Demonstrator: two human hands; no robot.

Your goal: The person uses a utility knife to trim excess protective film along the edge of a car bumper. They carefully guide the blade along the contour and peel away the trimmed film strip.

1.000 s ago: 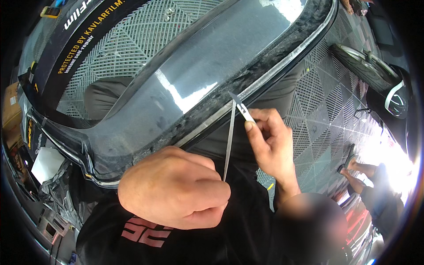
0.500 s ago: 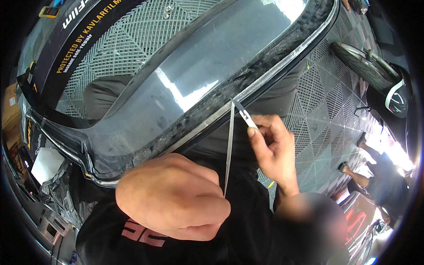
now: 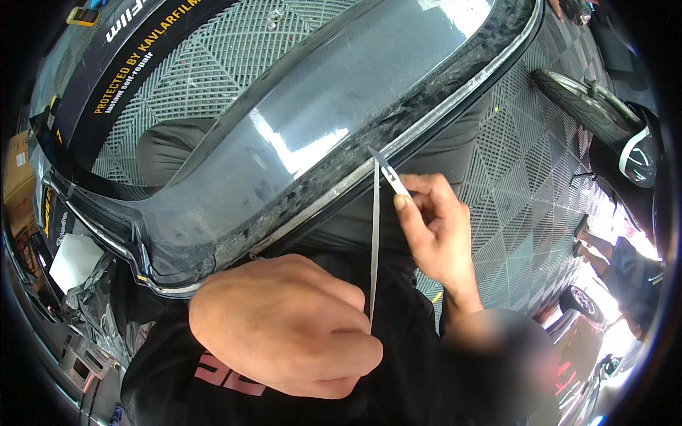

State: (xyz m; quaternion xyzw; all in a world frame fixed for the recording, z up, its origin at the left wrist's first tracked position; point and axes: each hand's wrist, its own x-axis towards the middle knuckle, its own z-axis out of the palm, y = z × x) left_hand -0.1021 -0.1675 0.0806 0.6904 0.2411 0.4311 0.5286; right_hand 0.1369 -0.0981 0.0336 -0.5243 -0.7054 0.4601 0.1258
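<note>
A glossy grey curved car body panel (image 3: pixel 312 106) lies across my lap, its dirty dark rim edged by a pale strip. My left hand (image 3: pixel 284 326) is closed in a fist near my chest. From it a thin, narrow pale strip (image 3: pixel 375 241) runs taut up to the panel's edge; its end inside the fist is hidden. My right hand (image 3: pixel 440 227) pinches a small cutter knife (image 3: pixel 392 177) with a whitish handle. Its dark blade tip rests at or just above the rim, beside the point where the strip leaves the edge; I cannot tell whether it touches.
Grey grid floor tiles (image 3: pixel 511 213) extend to the right. A motorcycle wheel (image 3: pixel 579 99) stands at upper right, and a person (image 3: pixel 632 277) in dark clothes is farther off. A black plastic bag (image 3: pixel 121 298) and a white object (image 3: pixel 74 263) lie at left. A dark printed band (image 3: pixel 114 78) curves at upper left.
My left fist has shifted slightly right and down, still pulling the strip. The knife and right hand have moved slightly up and left, the blade now farther over the rim.
</note>
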